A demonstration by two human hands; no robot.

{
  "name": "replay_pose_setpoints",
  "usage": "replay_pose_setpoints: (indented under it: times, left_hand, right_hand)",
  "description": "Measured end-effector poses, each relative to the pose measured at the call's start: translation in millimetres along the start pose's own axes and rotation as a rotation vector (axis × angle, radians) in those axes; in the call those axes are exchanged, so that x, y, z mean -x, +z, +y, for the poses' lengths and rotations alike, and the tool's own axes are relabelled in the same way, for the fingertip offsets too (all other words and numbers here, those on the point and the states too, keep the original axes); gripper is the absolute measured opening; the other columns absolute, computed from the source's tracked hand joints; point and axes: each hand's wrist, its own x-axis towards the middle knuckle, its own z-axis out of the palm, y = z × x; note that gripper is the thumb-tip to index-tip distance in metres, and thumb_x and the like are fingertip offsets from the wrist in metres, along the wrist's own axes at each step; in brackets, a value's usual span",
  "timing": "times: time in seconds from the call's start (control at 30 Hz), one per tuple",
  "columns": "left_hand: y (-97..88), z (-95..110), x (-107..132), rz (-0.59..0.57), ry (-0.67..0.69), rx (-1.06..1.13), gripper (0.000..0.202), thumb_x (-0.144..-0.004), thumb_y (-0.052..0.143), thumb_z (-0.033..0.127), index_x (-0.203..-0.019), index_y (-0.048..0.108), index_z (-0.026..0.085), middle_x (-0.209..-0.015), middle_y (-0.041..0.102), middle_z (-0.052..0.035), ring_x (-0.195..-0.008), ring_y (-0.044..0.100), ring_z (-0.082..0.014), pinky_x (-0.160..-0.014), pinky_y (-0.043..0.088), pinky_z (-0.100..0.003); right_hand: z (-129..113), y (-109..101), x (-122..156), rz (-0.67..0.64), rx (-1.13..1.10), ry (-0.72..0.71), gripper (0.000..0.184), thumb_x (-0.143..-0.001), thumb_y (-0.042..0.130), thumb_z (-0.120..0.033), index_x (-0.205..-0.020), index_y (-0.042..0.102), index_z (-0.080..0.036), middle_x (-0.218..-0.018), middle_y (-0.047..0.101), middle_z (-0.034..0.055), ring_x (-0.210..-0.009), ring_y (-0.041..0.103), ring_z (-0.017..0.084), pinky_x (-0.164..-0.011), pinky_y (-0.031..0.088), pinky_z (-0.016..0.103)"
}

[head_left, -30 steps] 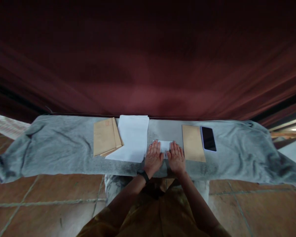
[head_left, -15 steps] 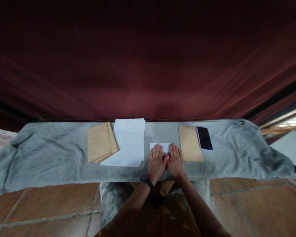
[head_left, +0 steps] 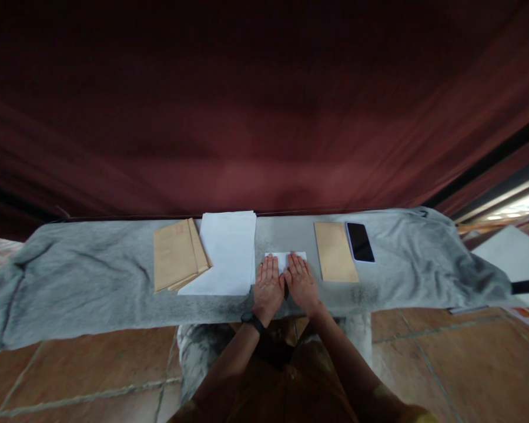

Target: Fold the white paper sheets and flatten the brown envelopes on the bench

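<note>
A small folded piece of white paper lies on the grey cloth in front of me, its far edge showing past my fingers. My left hand rests flat on its left part, fingers stretched forward. Beside it, my right hand also lies flat, palm down, over the right part. The thumbs come close together between the hands, and most of the paper is hidden beneath them. To the left is a stack of white sheets, partly under several brown envelopes. A single brown envelope lies right of my right hand.
A phone with a dark screen sits beside the single envelope. Grey cloth covers the long narrow surface. A dark red curtain hangs right behind its far edge. At the far right is a white panel.
Both hands have shifted slightly left across the paper and stay flat on it. The whole view has also moved a little. The envelopes, sheets and phone lie as before.
</note>
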Motion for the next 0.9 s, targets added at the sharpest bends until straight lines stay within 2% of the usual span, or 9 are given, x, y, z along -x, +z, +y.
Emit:
replay_pose_setpoints:
  times: [0.17,0.4,0.73,0.8,0.9]
  left_hand:
    - [-0.1,-1,0,0.019,-0.047,-0.009,0.060,-0.100,0.034,0.027,-0.154,0.029,0.002,-0.160,0.035,-0.0202,-0.151,0.027,-0.0274,-0.122,0.031,-0.049]
    - [-3.3,1,1,0.046,-0.084,-0.031,0.059,-0.101,0.032,0.030,-0.153,0.032,0.003,-0.158,0.040,-0.0197,-0.150,0.030,-0.0275,-0.121,0.033,-0.048]
    - [-9.4,5,0,0.012,-0.138,-0.031,0.058,-0.102,0.033,0.030,-0.153,0.032,0.002,-0.159,0.037,-0.0216,-0.150,0.031,-0.0293,-0.121,0.031,-0.049]
    - [-10.7,11,0,0.018,-0.119,-0.009,0.058,-0.102,0.033,0.029,-0.153,0.030,0.002,-0.159,0.036,-0.0212,-0.151,0.028,-0.0291,-0.122,0.030,-0.049]
    - [-11.7,24,0,-0.002,0.005,0.065,0.057,-0.104,0.030,0.031,-0.156,0.027,0.007,-0.162,0.033,-0.0145,-0.153,0.024,-0.0246,-0.124,0.029,-0.046]
  right_hand:
    - [6,-1,8,0.031,0.042,0.014,0.055,-0.105,0.033,-0.031,-0.155,0.035,-0.008,-0.159,0.037,0.0157,-0.149,0.031,0.026,-0.120,0.023,0.045]
    - [14,3,16,0.122,0.044,0.065,0.059,-0.105,0.033,-0.034,-0.157,0.028,-0.009,-0.157,0.040,0.0179,-0.146,0.037,0.028,-0.118,0.027,0.049]
    - [13,2,16,0.085,0.050,0.080,0.058,-0.106,0.030,-0.035,-0.156,0.030,-0.007,-0.159,0.036,0.0180,-0.147,0.033,0.028,-0.119,0.024,0.046]
    - [13,1,17,0.073,0.036,0.085,0.058,-0.106,0.031,-0.034,-0.157,0.030,-0.007,-0.160,0.035,0.0176,-0.148,0.032,0.028,-0.120,0.023,0.046]
    - [16,-1,16,0.054,-0.004,0.094,0.054,-0.106,0.028,-0.030,-0.156,0.034,-0.010,-0.160,0.034,0.0148,-0.149,0.031,0.026,-0.120,0.024,0.046]
